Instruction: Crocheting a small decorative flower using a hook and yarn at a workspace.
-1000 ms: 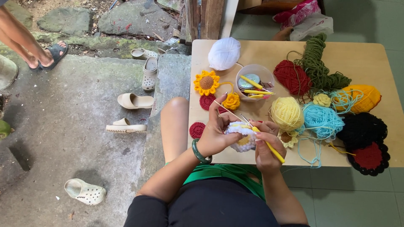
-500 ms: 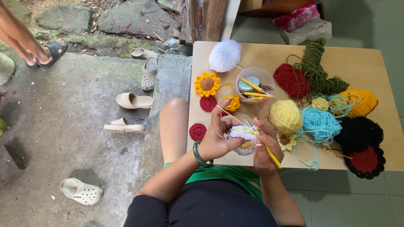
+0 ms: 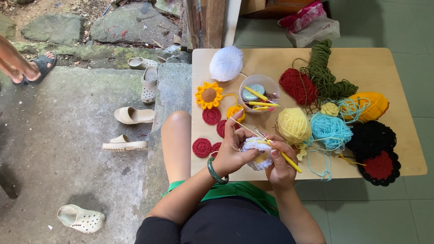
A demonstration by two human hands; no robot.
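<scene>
Since the earlier frames both hands have stayed at the near edge of the table (image 3: pixel 398 68) and only the yellow hook has turned a little; the foot with the dark sandal (image 3: pixel 43 65) at the far left has shifted slightly. The left hand (image 3: pixel 235 151) is closed around the white and yellow crochet piece (image 3: pixel 257 153), with a thin strand of yarn running up from its fingers. The right hand (image 3: pixel 280 162) pinches the yellow crochet hook (image 3: pixel 289 160), and its tip seems to be inside the piece, though this is hard to see. Just beyond the hands lies the pale yellow yarn ball (image 3: pixel 294 125), beside the light blue yarn ball (image 3: pixel 331 131). A clear cup (image 3: pixel 260 92) with hooks stands near the middle. Red crochet circles (image 3: pixel 202 147) lie by the left edge
</scene>
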